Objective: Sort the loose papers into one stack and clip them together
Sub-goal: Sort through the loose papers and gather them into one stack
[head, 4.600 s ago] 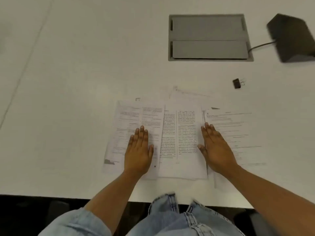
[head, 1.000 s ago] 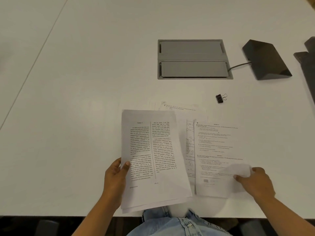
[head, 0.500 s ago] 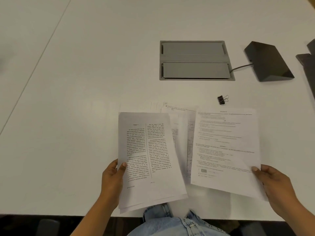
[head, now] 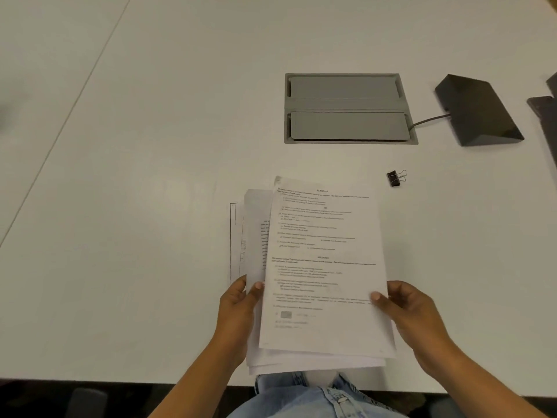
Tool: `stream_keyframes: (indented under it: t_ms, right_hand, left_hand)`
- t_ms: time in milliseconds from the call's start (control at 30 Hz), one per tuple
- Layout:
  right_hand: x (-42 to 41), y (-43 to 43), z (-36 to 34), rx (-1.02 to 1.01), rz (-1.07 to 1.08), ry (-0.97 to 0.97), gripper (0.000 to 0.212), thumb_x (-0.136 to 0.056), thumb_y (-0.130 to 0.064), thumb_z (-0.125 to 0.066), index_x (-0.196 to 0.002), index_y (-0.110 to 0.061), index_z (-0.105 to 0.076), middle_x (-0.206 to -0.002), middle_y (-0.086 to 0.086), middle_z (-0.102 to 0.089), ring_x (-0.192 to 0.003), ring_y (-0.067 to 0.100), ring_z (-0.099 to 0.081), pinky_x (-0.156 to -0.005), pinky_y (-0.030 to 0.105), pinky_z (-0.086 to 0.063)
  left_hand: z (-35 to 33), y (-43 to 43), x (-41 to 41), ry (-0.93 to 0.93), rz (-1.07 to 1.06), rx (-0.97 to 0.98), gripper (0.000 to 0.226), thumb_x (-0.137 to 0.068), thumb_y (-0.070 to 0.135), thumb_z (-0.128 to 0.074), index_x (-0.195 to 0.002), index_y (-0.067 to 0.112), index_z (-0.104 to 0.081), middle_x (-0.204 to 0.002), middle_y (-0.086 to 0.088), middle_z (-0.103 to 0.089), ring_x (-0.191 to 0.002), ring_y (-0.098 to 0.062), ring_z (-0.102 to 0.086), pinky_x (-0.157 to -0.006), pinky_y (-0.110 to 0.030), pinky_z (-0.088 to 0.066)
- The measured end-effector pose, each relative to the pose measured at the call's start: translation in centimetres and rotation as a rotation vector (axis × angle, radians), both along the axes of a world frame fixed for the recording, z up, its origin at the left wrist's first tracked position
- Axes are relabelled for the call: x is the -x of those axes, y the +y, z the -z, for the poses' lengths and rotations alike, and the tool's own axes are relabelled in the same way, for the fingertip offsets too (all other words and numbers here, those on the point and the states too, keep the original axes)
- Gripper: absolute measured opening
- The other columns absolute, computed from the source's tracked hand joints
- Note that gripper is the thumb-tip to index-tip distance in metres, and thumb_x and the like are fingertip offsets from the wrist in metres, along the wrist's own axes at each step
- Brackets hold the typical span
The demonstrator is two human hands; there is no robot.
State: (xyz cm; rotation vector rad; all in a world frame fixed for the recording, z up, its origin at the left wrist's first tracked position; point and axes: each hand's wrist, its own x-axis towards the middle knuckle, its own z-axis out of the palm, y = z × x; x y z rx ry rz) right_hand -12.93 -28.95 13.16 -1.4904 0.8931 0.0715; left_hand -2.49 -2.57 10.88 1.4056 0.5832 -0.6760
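A bundle of printed white papers (head: 325, 267) is held above the near edge of the white table (head: 135, 206). My left hand (head: 238, 312) grips its left edge with the thumb on top. My right hand (head: 407, 312) grips the right edge of the top sheet. The sheets are unevenly aligned, with lower ones sticking out at left and bottom. One more sheet (head: 235, 236) with a ruled frame lies flat on the table, partly hidden under the bundle. A small black binder clip (head: 394, 178) lies on the table beyond the papers, to the right.
A grey recessed cable hatch (head: 346, 108) is set into the table behind the papers. A dark wedge-shaped device (head: 479, 111) with a cable sits to its right. Another dark object (head: 545, 116) shows at the right edge. My jeans-clad knees are below the table edge.
My right hand has brought its sheet leftward onto the sheets in my left hand, so both hands now hold one bundle. Earlier the papers lay spread on the table under flat hands.
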Motion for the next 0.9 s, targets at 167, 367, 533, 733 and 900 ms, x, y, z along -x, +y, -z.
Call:
stream_keyframes:
  t_ms: [167, 367, 533, 733, 900]
  right_hand:
    - [-1.3, 0.1, -0.6, -0.125, -0.132, 0.014, 0.053, -0.079, -0.041, -0.071, -0.128, -0.027, -0.057, -0.122, -0.007, -0.07, -0.112, 0.016, -0.066, -0.099, 0.042, -0.049]
    - [-1.3, 0.3, -0.8, -0.147, -0.257, 0.013, 0.061, -0.076, -0.043, -0.077, -0.131, -0.026, -0.058, -0.125, -0.007, -0.069, -0.114, 0.017, -0.066, -0.1, 0.046, -0.05]
    - [-0.8, 0.0, 0.0, -0.206, -0.172, -0.019, 0.041, -0.086, -0.028, -0.067, -0.126, -0.023, -0.06, -0.118, -0.005, -0.073, -0.106, 0.019, -0.07, -0.091, 0.042, -0.054]
    - [0.4, -0.7, 1.5, -0.068, 0.008, 0.09, 0.023, -0.097, -0.021, -0.055, -0.116, -0.017, -0.068, -0.111, 0.003, -0.075, -0.104, 0.026, -0.07, -0.097, 0.048, -0.05]
    - [1.5, -2.1, 1.4, 0.005, 0.142, 0.091, 0.027, -0.097, -0.019, -0.055, -0.122, -0.013, -0.065, -0.111, 0.006, -0.072, -0.105, 0.028, -0.066, -0.099, 0.043, -0.046]
  left_hand:
    - [-1.0, -0.9, 0.1, -0.022, 0.103, 0.077, 0.035, -0.097, 0.024, -0.061, -0.131, 0.014, -0.061, -0.115, -0.007, -0.076, -0.105, -0.031, -0.072, -0.095, -0.057, -0.055]
    - [-1.8, -1.6, 0.0, -0.034, 0.139, 0.033, 0.031, -0.102, 0.043, -0.045, -0.118, 0.029, -0.066, -0.114, 0.002, -0.076, -0.107, -0.024, -0.071, -0.098, -0.05, -0.054]
    - [-1.4, -1.9, -0.1, -0.143, 0.244, 0.071, 0.025, -0.101, 0.016, -0.054, -0.123, 0.023, -0.065, -0.12, 0.001, -0.074, -0.108, -0.021, -0.072, -0.094, -0.041, -0.058]
    - [-0.1, -2.2, -0.3, -0.197, 0.318, -0.065, 0.019, -0.1, 0.025, -0.056, -0.115, 0.024, -0.067, -0.106, 0.009, -0.076, -0.094, -0.009, -0.073, -0.072, -0.016, -0.057]
    - [3.4, -1.1, -0.2, -0.318, 0.259, -0.576, 0.04, -0.087, 0.037, -0.073, -0.121, 0.018, -0.061, -0.113, 0.004, -0.064, -0.093, -0.01, -0.063, -0.078, -0.019, -0.05]
